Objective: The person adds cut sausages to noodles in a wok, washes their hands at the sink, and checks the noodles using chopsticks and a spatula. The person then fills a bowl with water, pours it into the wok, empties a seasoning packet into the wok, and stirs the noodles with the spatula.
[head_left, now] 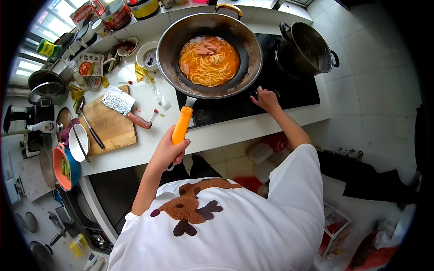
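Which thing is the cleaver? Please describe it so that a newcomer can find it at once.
Left of the black stove, a wooden board lies on the counter. The cleaver crosses its right edge. Its broad, speckled blade and reddish handle distinguish it from the slim, black-handled tool.

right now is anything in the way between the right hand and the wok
Nothing visible: only bare cooktop shows between the right hand and the wok. The left hand already grips the orange handle.

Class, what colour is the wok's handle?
The handle is orange; it shows best in the head view.
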### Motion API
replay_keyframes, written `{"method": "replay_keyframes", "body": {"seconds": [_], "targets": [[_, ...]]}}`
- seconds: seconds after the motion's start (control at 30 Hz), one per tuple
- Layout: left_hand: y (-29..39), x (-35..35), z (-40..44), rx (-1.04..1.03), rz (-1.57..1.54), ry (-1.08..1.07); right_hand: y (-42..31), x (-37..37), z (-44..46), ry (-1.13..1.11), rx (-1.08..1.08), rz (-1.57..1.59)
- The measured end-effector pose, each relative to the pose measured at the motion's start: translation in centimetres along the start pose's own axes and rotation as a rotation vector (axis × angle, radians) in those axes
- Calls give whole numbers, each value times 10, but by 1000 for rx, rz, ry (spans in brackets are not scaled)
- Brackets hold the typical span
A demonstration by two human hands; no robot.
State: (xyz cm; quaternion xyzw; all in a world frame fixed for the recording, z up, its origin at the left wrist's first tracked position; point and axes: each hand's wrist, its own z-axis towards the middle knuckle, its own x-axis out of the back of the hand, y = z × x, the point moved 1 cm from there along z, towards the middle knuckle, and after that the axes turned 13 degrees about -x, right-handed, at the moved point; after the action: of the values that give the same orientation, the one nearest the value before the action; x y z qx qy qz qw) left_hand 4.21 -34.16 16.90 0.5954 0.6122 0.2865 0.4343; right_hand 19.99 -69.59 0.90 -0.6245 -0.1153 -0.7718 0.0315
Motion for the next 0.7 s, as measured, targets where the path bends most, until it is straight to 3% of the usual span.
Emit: {"method": "replay_keyframes", "body": {"seconds": [0.07,0.17,0.7], "targets": [[0,0,0,-1,0,-8,5,1,6,-27,190,-3],[-3,2,0,-8,-12,-20,9,0,11,-45,298,-21],[-3,3,0,-49,-15,-43,9,6,14,-131,274,16]]}}
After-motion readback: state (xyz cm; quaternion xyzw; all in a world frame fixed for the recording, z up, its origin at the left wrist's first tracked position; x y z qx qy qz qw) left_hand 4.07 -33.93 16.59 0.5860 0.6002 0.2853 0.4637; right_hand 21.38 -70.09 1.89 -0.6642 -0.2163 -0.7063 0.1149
